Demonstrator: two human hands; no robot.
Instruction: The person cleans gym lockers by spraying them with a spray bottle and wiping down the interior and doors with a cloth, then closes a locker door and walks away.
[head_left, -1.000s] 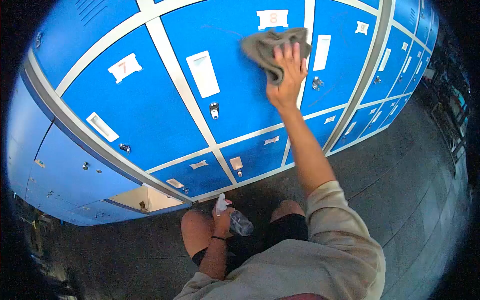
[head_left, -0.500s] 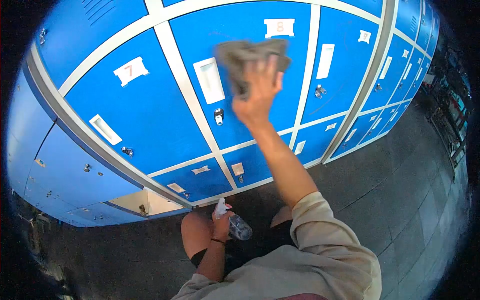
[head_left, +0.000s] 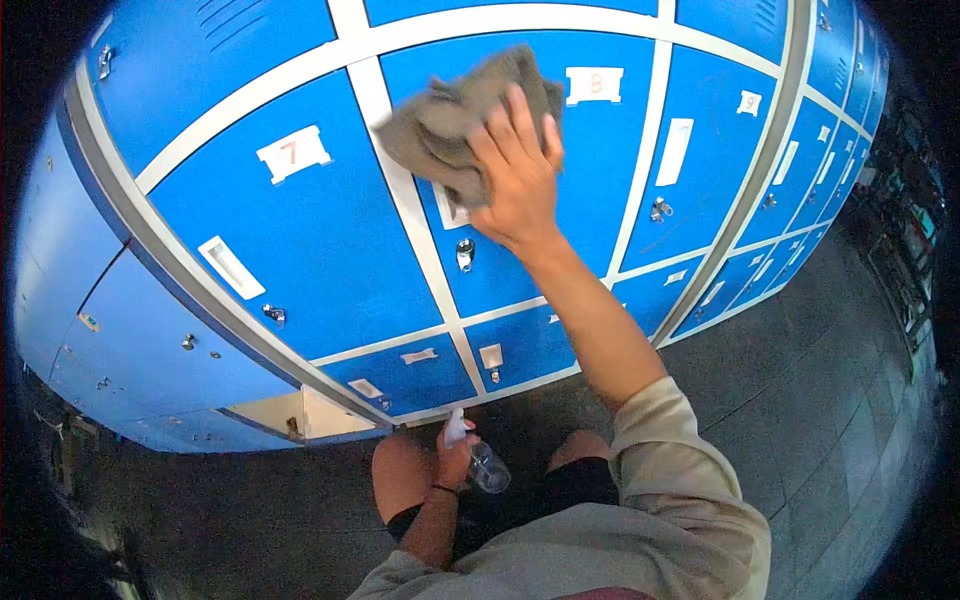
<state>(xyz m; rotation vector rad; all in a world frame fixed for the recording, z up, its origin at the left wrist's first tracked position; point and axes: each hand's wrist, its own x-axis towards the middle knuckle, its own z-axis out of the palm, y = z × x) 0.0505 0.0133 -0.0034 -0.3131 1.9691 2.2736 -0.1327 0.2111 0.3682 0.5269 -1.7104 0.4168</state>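
Note:
My right hand (head_left: 518,180) presses a grey-brown cloth (head_left: 440,130) against the blue locker door (head_left: 540,240) labelled 8, its fingers spread over the fabric. The cloth spreads across the upper left of that door, over the white frame strip, and hides the top of the white recessed handle (head_left: 450,208). Below that handle is a metal lock (head_left: 465,255). Down by my left knee, my left hand (head_left: 455,462) is wrapped around the neck of a clear spray bottle (head_left: 489,468) with a white trigger head (head_left: 455,428).
Locker door 7 (head_left: 300,230) is to the left and door 9 (head_left: 690,160) to the right, both with protruding locks. A low compartment (head_left: 330,412) stands open at lower left. Dark tiled floor (head_left: 780,400) runs right, towards cluttered equipment (head_left: 905,250).
My right hand has swept the cloth leftward over the door's edge, partly covering the handle. The view has shifted slightly; my left hand still holds the spray bottle low down.

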